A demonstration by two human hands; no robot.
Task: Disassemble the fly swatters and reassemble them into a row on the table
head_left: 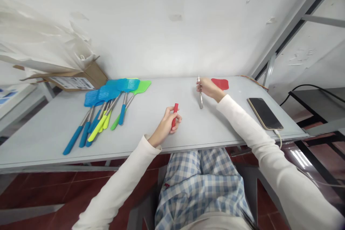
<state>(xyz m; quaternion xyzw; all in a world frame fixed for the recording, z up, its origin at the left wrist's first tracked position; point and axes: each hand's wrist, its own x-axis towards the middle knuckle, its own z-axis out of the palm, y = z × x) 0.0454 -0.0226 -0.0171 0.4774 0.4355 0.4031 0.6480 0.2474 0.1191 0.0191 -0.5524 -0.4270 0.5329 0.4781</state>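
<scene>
Short red stick-shaped handle [175, 109], likely plastic, over near-middle part of table, tilted, far end poking out of grip. Left hand [166, 124] has it pinched, thumb and fingers part-curled around it. Right hand [207, 87], farther and to the right, fingers bent closed on a thin shiny metal rod [201, 100], near end sticking out toward the person. Flat red paddle-shaped swatter head [221, 84] on table just right of right hand, partly behind the wrist; cannot tell if touching.

Left side of table: overlapping pile of fly swatters with blue heads [107, 92], metal stems, blue and yellow handles. Leaf-shaped bright green swatter head [143, 86] at pile's right edge. Far left, behind pile: open brown cardboard box [95, 73], white label on it. Right: dark-screened phone [265, 113], gold edge, white cable [278, 137] plugged into near end. All on pale grey table [151, 140], white wall [161, 43] behind.
</scene>
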